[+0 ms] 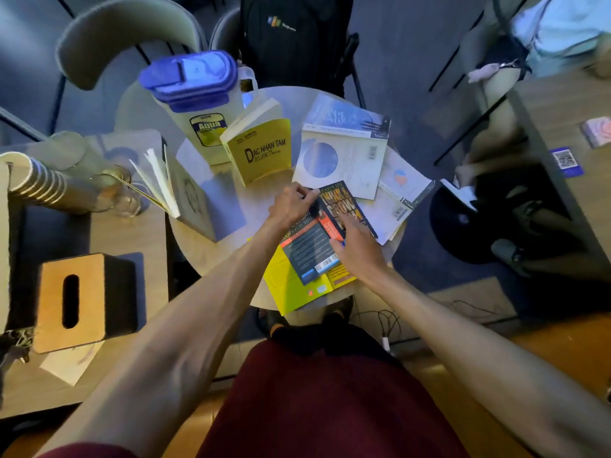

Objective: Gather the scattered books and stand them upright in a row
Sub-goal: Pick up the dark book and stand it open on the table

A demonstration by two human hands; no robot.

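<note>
Our left hand (291,203) pinches the top corner of the dark Napoleon Hill paperback (325,231), and our right hand (355,244) presses flat on its cover. It lies on a yellow book (291,289) at the surface's (228,226) near edge. We should lift it spine-first and stand it beside the upright Dac Nhan Tam book (261,150).

Bare tabletop (228,206) is left open to the left of the left hand (291,203). Beyond both hands, passage is blocked by an upright yellow book (261,153) and a jug (195,104). Right of the right hand (357,246), flat white books (344,160), perhaps overlapping, cover the surface.
</note>
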